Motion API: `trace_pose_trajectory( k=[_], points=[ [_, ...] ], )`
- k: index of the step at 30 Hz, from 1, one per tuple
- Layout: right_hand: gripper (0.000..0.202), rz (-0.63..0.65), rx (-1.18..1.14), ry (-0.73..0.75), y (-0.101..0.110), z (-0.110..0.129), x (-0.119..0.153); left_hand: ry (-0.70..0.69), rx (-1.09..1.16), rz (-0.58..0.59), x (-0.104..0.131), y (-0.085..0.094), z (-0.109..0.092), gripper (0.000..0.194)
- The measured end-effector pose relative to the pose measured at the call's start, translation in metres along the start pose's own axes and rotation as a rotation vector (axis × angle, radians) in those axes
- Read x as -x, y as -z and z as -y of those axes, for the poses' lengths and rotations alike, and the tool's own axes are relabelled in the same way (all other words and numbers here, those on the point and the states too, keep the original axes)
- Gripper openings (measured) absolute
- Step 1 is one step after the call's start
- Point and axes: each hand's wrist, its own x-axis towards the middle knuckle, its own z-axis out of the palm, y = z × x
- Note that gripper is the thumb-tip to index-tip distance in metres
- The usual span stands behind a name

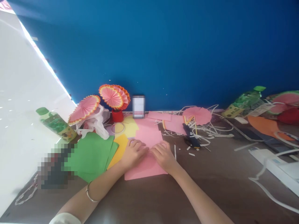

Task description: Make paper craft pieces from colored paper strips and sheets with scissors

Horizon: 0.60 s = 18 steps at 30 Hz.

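Note:
Sheets of pink paper point(149, 169) lie on the dark table in front of me, with an upper part point(150, 137) beyond my fingers. Across the paper's middle, my left hand point(135, 152) and my right hand point(163, 154) come together with bent fingers, their fingertips nearly meeting. Both hands are closed on the pink paper, and the fingers cover the part they press. Yellow paper point(119, 149) sticks out beside my left hand, overlapped by green sheets point(92, 155) further left. A thin white paper strip point(175, 152) lies to the right of my right hand.
Folded paper fans stand in a red pot point(117, 115) near a phone point(138, 107). Drink bottles point(57, 124) lean at left and right point(244, 101). A black-handled tool point(192, 137) lies among paper scraps and white cords point(205, 132). A blue partition point(163, 53) rises behind.

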Motion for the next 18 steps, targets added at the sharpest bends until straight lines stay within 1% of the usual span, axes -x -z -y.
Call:
trace_pose_trajectory(
  k=[4, 7, 9, 15, 18],
  points=[
    [0.022, 0.007, 0.053, 0.018, 0.000, 0.003, 0.000, -0.062, -0.023, 0.027, 0.001, 0.002, -0.003, 0.023],
    [0.022, 0.047, 0.083, 0.048, 0.000, 0.004, 0.000, -0.081, -0.054, 0.029, 0.001, 0.003, -0.004, 0.021],
    [0.022, 0.068, 0.091, 0.060, -0.001, 0.004, 0.000, -0.091, -0.069, 0.052, 0.001, 0.004, -0.005, 0.021],
    [0.019, 0.087, 0.037, 0.083, 0.001, -0.003, 0.003, -0.101, -0.077, 0.142, 0.002, 0.005, -0.003, 0.025],
    [0.019, 0.077, 0.025, 0.072, 0.004, -0.006, 0.004, -0.057, -0.067, 0.160, 0.001, 0.005, -0.001, 0.026]
  ],
)
